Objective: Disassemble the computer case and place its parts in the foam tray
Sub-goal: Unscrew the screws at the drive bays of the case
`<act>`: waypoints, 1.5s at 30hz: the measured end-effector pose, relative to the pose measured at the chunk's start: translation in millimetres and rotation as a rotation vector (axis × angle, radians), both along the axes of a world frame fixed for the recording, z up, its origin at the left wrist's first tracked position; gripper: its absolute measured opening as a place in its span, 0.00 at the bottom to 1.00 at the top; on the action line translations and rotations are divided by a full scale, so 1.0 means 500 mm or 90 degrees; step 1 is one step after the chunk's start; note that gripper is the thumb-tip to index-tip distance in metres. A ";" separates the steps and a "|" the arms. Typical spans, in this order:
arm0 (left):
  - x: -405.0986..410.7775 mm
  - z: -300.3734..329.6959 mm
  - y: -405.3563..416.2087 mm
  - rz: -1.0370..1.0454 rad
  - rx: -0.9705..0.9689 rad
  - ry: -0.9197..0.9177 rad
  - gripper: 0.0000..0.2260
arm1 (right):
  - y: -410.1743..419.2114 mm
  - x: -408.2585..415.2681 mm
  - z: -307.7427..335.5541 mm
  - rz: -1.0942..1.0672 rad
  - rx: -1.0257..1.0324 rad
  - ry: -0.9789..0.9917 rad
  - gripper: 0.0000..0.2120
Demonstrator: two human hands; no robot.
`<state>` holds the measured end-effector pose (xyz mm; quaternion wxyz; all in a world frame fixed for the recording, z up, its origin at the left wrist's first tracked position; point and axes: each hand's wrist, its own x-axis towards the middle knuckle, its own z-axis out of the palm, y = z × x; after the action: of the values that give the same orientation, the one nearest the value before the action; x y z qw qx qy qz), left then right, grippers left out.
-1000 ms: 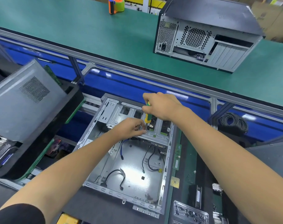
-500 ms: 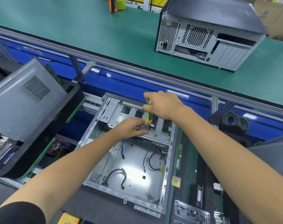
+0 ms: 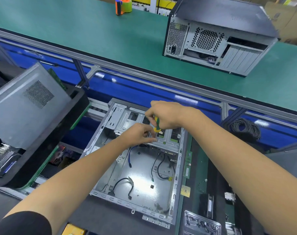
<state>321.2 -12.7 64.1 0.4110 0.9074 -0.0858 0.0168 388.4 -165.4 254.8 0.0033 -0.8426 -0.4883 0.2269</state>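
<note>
Computer case (image 3: 141, 175) lies open between both forearms; right hand (image 3: 166, 116) clamps a screwdriver (image 3: 156, 123) upright over the drive bracket (image 3: 168, 139), left hand (image 3: 139, 134) fingertips pinched beside its tip, perhaps on 1 screw

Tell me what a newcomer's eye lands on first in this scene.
The opened computer case lies at centre, stripped to bare metal with loose cables on its floor. Over its drive cage the right hand grips a green and yellow screwdriver, while the left hand pinches at the bracket beside the tip. Behind, a closed second case stands on the green conveyor belt.
</note>
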 end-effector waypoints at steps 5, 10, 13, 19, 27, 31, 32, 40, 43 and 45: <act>0.000 0.002 0.001 -0.001 0.002 0.011 0.08 | -0.004 -0.005 0.011 -0.002 -0.060 -0.227 0.11; 0.000 0.004 -0.001 -0.005 0.006 0.002 0.06 | -0.008 -0.001 0.002 -0.012 -0.002 -0.160 0.02; 0.001 0.002 -0.004 -0.001 0.012 -0.010 0.08 | -0.012 0.000 0.011 -0.038 0.034 0.024 0.11; -0.001 0.006 -0.003 -0.005 0.019 -0.001 0.07 | -0.005 -0.013 0.006 -0.010 0.005 -0.188 0.07; 0.004 0.002 -0.002 -0.004 0.019 0.011 0.08 | -0.007 -0.009 0.011 -0.028 -0.011 -0.113 0.07; 0.005 0.003 0.000 -0.006 0.023 0.012 0.08 | -0.010 0.004 0.003 -0.007 -0.019 -0.182 0.02; 0.005 0.004 0.001 -0.011 0.026 0.008 0.08 | -0.010 0.007 0.003 -0.009 -0.015 -0.128 0.04; 0.007 0.008 0.002 -0.018 0.045 0.036 0.09 | -0.022 0.003 0.008 -0.047 -0.093 -0.204 0.08; 0.003 0.016 0.001 -0.031 0.048 0.037 0.08 | -0.018 -0.003 0.007 -0.065 -0.077 -0.123 0.06; 0.003 0.017 -0.001 -0.032 0.038 0.039 0.08 | -0.021 -0.008 0.003 -0.106 -0.032 -0.022 0.14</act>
<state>322.6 -13.3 72.5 0.3863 0.9170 -0.0965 -0.0235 384.4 -175.7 256.5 -0.0075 -0.8838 -0.4110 0.2235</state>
